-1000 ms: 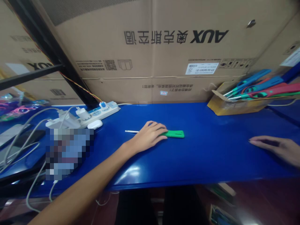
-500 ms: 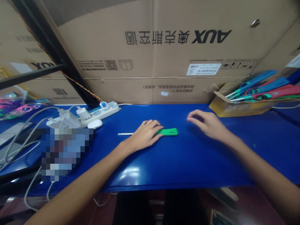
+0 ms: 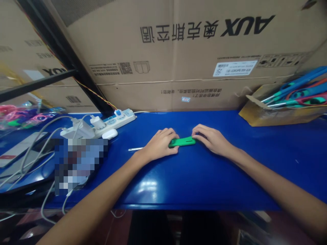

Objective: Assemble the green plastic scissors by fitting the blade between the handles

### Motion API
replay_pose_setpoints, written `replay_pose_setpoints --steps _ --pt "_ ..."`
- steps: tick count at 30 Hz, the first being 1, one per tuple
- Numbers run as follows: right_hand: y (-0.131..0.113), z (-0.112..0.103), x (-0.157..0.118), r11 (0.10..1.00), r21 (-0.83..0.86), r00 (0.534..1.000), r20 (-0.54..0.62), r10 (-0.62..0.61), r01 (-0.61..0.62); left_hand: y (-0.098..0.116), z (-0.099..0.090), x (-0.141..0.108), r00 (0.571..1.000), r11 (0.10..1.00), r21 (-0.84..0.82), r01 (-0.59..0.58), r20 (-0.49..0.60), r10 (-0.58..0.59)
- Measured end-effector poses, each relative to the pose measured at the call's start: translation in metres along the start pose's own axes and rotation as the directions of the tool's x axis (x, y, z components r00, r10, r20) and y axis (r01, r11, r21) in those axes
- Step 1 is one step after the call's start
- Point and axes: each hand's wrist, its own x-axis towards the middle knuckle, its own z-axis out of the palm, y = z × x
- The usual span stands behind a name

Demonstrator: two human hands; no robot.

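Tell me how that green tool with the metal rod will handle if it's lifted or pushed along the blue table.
The green tool looks like flat, moulded plastic, so it is probably stiff and light. It lies flat on the glossy table, so it would likely slide rather than roll. The thin rod poking out past the left hand may bend if levered; the right hand touches the other end.

A glossy blue table [image 3: 204, 177] runs across the view, with light glaring off its front edge. Large cardboard boxes [image 3: 194, 54] printed with upside-down lettering stand along its back like a wall. A black metal frame [image 3: 63, 54] slants at the left. A white power strip [image 3: 112, 119] with plugs and grey cables [image 3: 33, 143] lies at the left rear
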Motion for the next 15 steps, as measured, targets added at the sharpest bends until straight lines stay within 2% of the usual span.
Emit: replay_pose_setpoints --steps 7,15 --pt "0.005 0.0012 -0.0016 0.997 -0.069 1.0 0.004 -0.017 0.017 0.0 0.0001 0.0005 1.0 1.0 -0.001 0.013 0.005 -0.013" --pt "0.0051 -0.0026 -0.0036 0.984 -0.141 0.993 0.057 -0.1 0.107 -0.0004 -0.0007 -0.0001 1.0 1.0 -0.007 0.005 0.002 -0.005"
